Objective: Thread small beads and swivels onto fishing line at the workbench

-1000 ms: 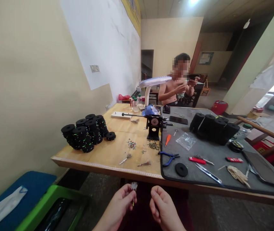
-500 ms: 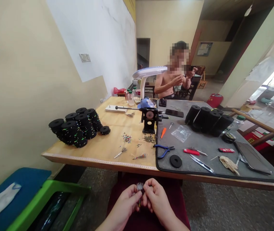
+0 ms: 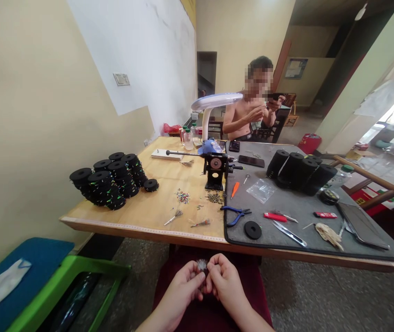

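Above the dark red seat (image 3: 214, 256), near the table edge, my left hand (image 3: 187, 282) pinches a small bristly bundle (image 3: 202, 264) with fine grey, spiky tips fanning upward. My right hand (image 3: 227, 280) is right beside it, thumb and forefinger pressed together against the bundle's right side. Whatever those right fingers grip is too small to make out. The lower part of the bundle is hidden behind my fingers. On the table just ahead lie two similar thin bundles, a pale one (image 3: 173, 217) and a reddish one (image 3: 201, 223).
Black foam spools (image 3: 102, 182) stand stacked at left, more spools (image 3: 296, 169) at right. A black hand-crank winder (image 3: 214, 170) stands mid-table under a lamp (image 3: 217, 101). Blue pliers (image 3: 235, 215), tweezers (image 3: 289, 234) and a foam disc (image 3: 252, 230) lie on the grey mat. A person sits opposite.
Both hands stay together in nearly the same spot. The bundle's grey tips show slightly higher and more spread, and the yellowish strand below my fingers is no longer visible.
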Available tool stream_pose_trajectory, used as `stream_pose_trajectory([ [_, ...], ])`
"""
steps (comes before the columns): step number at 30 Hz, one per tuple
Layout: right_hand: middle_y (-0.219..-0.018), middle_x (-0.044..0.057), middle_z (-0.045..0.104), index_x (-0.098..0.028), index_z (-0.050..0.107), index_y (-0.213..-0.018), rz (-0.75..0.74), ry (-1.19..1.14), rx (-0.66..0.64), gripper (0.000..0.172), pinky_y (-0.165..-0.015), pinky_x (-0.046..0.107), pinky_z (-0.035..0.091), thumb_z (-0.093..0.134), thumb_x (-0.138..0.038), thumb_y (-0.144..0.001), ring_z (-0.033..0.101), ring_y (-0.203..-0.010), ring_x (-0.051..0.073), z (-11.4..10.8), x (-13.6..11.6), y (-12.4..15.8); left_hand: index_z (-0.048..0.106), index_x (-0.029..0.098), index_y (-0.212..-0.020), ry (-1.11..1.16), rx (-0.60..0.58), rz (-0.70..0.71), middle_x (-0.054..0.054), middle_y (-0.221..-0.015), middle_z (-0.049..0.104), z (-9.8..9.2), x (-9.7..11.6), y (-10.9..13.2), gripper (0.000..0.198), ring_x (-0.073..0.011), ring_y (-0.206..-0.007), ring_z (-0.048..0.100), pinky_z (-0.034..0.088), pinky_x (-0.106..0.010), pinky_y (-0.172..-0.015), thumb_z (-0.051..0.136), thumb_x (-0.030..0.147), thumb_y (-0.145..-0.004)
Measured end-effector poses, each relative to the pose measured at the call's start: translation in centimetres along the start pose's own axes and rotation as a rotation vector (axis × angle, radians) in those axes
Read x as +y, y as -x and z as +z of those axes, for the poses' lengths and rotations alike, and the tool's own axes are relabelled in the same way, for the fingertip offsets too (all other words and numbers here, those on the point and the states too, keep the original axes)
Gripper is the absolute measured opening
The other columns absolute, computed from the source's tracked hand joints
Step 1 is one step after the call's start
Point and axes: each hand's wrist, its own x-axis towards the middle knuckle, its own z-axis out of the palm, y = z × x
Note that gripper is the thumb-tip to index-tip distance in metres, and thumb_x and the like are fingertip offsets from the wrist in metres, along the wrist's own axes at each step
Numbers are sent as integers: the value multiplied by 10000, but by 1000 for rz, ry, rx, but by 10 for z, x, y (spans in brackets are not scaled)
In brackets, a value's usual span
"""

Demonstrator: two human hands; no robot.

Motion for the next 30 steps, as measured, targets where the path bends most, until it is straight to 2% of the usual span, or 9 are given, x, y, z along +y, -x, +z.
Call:
stream_pose_trajectory([
  [3, -368, -99, 506, -210, 415, -747, 4, -12, -12, 350, -313, 148, 188, 552, -530, -778, 275, -270, 30, 0, 2, -1, 553, 149, -833, 78, -4, -28, 5, -665, 595, 2, 2, 0, 241, -102, -595, 537, 367, -205, -518, 706, 296, -719],
  [7, -366, -100, 486, -210, 415, -727, 3, -4, -27, 349, -328, 152, 205, 556, -526, -779, 301, -287, 39, 0, 4, -1, 530, 154, -752, 75, 0, -32, 14, -626, 580, 3, 4, 0, 237, -96, -573, 533, 355, -203, -511, 695, 325, -736],
  [11, -378, -102, 475, -213, 420, -749, -22, -24, -19, 350, -348, 162, 242, 551, -536, -788, 363, -306, 59, 0, 8, -2, 534, 151, -756, -7, -5, -18, 8, -621, 589, 2, 3, 0, 276, -94, -556, 519, 363, -202, -498, 690, 377, -732],
  [15, -399, -107, 460, -213, 433, -783, -79, -30, -63, 316, -395, 183, 329, 523, -513, -826, 434, -342, 83, -2, 10, -2, 540, 142, -779, -100, 13, -28, 13, -598, 586, 1, 1, -2, 347, -81, -493, 495, 357, -194, -453, 692, 445, -703],
  [22, -411, -96, 454, -194, 467, -754, -115, 172, -68, 245, -405, 178, 289, 511, -413, -856, 386, -356, 69, -5, 5, 0, 503, 159, -716, -294, 26, 3, 6, -566, 589, -2, 1, -4, 386, -92, -452, 510, 371, -189, -401, 661, 510, -694],
  [30, -402, -82, 480, -198, 491, -745, -81, 267, -82, 206, -418, 183, 317, 505, -376, -848, 407, -357, 82, -6, 1, 3, 488, 181, -668, -374, 54, 42, 11, -516, 586, -3, -3, -5, 301, -91, -404, 497, 355, -178, -366, 648, 426, -737],
])
